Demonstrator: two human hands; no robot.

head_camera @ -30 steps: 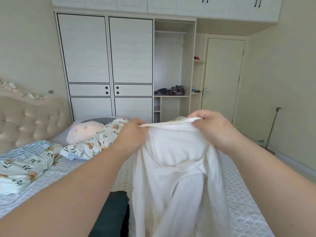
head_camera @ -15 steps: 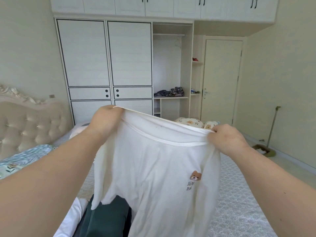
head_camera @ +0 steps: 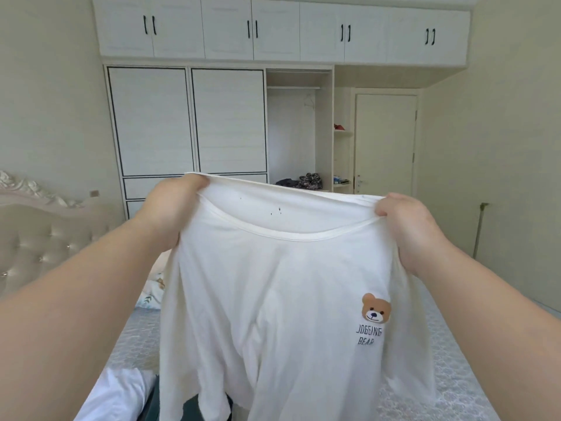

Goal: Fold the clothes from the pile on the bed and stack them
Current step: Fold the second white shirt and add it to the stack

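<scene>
White tee [head_camera: 273, 284] now lifted higher & spread wider vs 0.5 s ago, L hand [head_camera: 170, 208] & R hand [head_camera: 406, 226] pinching shoulders

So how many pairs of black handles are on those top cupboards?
4 pairs, along the top cupboards: far left, left of centre, right of centre, far right. None looks hidden.

White wardrobe [head_camera: 188, 123], closed door [head_camera: 385, 144], tufted headboard [head_camera: 45, 238].
</scene>
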